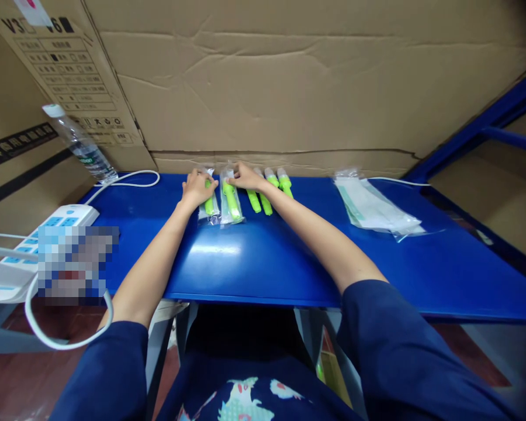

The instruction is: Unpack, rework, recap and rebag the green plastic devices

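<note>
On the blue table, two clear plastic bags lie side by side, each with a bright green, pen-shaped item inside. My left hand (196,187) is closed over the upper part of the left bagged item (209,204), its thumb on the right side. At the top of the right bagged item (231,202), my right hand (245,177) pinches the bag between thumb and fingers. Several unbagged green items (284,182) with clear ends lie beside and partly behind my right wrist. What kind of item they are I cannot make out.
Flat clear bags with white and pale green contents (374,204) lie on the right of the blue table (254,263). A power strip (65,219), white cables and a blurred-out object are at left. A water bottle (85,149) leans on the cardboard (272,88) behind.
</note>
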Demonstrator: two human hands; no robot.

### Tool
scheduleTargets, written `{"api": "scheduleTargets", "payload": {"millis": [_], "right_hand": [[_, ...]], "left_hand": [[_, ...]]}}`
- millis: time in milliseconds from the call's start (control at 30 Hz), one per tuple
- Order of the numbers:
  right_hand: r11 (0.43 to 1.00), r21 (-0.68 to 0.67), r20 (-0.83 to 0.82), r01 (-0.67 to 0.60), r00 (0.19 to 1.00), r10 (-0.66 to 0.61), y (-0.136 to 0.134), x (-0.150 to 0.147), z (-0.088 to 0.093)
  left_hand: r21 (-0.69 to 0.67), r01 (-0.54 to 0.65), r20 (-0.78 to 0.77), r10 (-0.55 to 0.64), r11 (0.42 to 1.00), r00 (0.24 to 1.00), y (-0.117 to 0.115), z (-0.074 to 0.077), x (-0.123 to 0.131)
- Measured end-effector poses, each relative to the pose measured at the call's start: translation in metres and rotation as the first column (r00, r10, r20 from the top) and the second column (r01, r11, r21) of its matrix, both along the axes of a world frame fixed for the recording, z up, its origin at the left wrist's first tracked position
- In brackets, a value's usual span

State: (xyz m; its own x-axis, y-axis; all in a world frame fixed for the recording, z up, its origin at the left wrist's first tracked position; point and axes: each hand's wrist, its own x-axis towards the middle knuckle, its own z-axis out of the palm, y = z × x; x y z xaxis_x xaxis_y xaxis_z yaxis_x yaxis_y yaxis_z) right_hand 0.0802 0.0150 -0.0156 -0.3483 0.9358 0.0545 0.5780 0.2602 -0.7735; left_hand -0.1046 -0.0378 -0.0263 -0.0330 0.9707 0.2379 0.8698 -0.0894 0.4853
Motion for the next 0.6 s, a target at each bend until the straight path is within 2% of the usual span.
{"api": "scheduleTargets", "payload": {"millis": [67, 133, 200, 267, 333, 400, 433, 467, 533, 600], "right_hand": [[0.99, 0.136, 0.104, 0.022, 0.994, -0.036, -0.004, -0.001, 0.002], [0.972, 0.234, 0.146, 0.037, 0.986, -0.073, -0.01, 0.008, 0.007], [0.943, 0.325, 0.163, 0.076, 0.977, -0.135, -0.018, 0.03, 0.016], [0.904, 0.401, 0.221, 0.149, 0.942, -0.254, -0.03, 0.067, 0.025], [0.863, 0.432, 0.344, 0.263, 0.836, -0.427, -0.041, 0.114, 0.032], [0.833, 0.327, 0.511, 0.447, 0.658, -0.553, -0.05, 0.163, 0.034], [0.798, 0.247, 0.6, 0.55, 0.56, -0.572, -0.052, 0.186, 0.033], [0.763, 0.219, 0.631, 0.608, 0.509, -0.586, -0.053, 0.207, 0.03], [0.695, 0.247, 0.649, 0.675, 0.417, -0.636, -0.051, 0.239, 0.021], [0.704, 0.293, 0.637, 0.647, 0.417, -0.648, -0.046, 0.26, 0.011]], "left_hand": [[-0.034, 0.016, -0.006, -0.017, 0.999, 1.0, -0.004, 0.001, 0.01], [-0.074, 0.086, 0.005, -0.085, 0.994, 0.996, -0.004, -0.001, 0.018], [-0.095, 0.143, 0.01, -0.143, 0.985, 0.99, 0.0, -0.003, 0.023], [-0.103, 0.154, 0.016, -0.153, 0.983, 0.988, 0.006, -0.005, 0.026], [-0.111, 0.124, 0.01, -0.124, 0.986, 0.992, 0.011, -0.005, 0.029], [-0.089, 0.089, -0.01, -0.091, 0.992, 0.996, 0.014, -0.004, 0.035], [-0.055, 0.078, -0.019, -0.079, 0.995, 0.997, 0.014, -0.003, 0.04], [-0.008, 0.071, -0.027, -0.071, 0.997, 0.997, 0.012, -0.001, 0.046], [0.1, 0.067, -0.043, -0.063, 0.993, 0.997, 0.007, 0.002, 0.062], [0.166, 0.085, -0.065, -0.075, 0.982, 0.995, -0.001, 0.005, 0.079]]}}
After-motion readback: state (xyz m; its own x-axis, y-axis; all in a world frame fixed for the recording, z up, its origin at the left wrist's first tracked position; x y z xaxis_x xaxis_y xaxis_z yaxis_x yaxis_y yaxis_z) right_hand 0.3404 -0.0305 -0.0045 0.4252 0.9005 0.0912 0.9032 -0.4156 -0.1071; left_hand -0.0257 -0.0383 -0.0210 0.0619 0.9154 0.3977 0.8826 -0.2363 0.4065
